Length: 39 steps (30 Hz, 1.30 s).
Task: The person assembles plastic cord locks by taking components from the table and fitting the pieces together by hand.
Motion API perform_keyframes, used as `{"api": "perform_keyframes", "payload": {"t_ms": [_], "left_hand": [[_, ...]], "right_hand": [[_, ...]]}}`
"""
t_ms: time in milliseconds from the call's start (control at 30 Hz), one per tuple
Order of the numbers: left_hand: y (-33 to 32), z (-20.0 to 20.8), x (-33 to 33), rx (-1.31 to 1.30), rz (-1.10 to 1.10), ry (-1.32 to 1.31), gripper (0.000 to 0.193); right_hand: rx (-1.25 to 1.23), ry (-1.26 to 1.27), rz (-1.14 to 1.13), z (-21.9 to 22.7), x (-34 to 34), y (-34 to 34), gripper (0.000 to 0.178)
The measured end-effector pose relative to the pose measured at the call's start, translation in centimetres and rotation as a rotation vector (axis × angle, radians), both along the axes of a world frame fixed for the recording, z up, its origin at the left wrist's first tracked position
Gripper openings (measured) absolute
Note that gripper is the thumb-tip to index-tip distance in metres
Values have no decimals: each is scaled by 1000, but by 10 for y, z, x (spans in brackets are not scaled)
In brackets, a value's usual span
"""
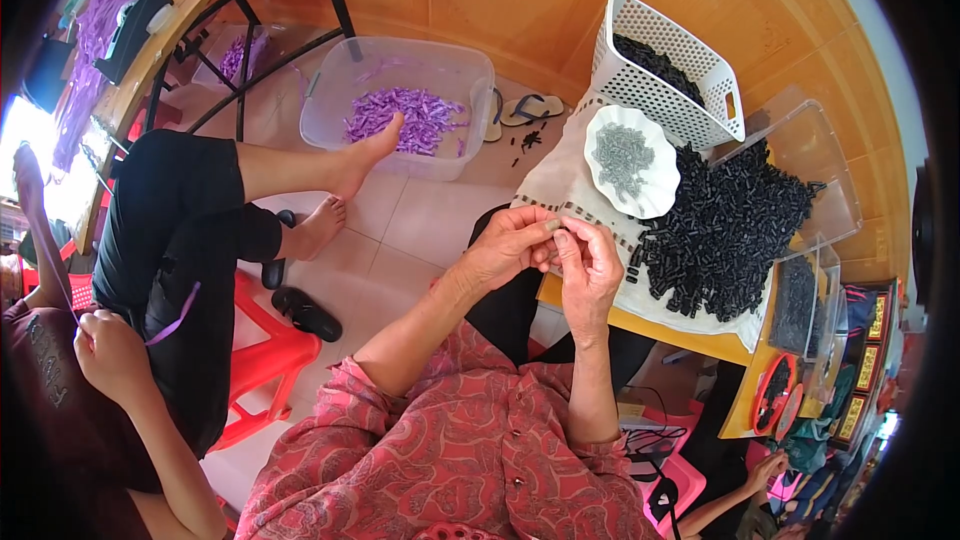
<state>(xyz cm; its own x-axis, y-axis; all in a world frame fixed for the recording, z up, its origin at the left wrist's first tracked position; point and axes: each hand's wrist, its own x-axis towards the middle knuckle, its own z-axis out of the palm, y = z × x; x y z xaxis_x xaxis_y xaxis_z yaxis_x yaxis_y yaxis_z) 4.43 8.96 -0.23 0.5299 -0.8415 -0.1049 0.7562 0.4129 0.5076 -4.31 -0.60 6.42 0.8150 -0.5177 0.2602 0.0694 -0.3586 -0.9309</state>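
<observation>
My left hand and my right hand meet in front of me, thumbs and fingertips pinched together. Whatever sits between the fingertips is too small to make out. Just beyond them, a white scalloped dish holds many small, clear greyish pieces. To the right of my hands spreads a large heap of short black tube-like pieces. Dish and heap rest on a pale cloth over a yellow-edged table.
A white perforated basket with black pieces stands at the table's far side. Clear containers line its right. A translucent tub of purple ribbon pieces sits on the floor. Left, a co-worker's hand holds purple ribbon beside a red stool.
</observation>
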Motion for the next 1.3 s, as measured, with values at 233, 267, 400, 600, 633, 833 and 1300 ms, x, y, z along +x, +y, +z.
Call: {"api": "perform_keyframes", "payload": {"t_ms": [233, 267, 400, 600, 633, 833, 1300], "left_hand": [[0, 5, 0, -4, 10, 33, 19], [0, 6, 0, -4, 10, 33, 19], [0, 4, 1, 12, 11, 46, 20], [1, -1, 3, 16, 26, 73, 21], [1, -1, 3, 2, 29, 76, 21], [1, -2, 3, -22, 37, 74, 22], [5, -23, 16, 131, 114, 153, 22]], "right_hand": [[353, 115, -67, -4, -8, -8, 16], [398, 107, -58, -4, -8, -9, 16], [480, 77, -34, -6, -9, -10, 18], [479, 86, -32, -6, -9, -7, 18], [479, 87, -33, -6, -9, -7, 18], [510, 121, -60, -11, -10, -9, 18], [523, 220, -45, -42, -8, -13, 16]]}}
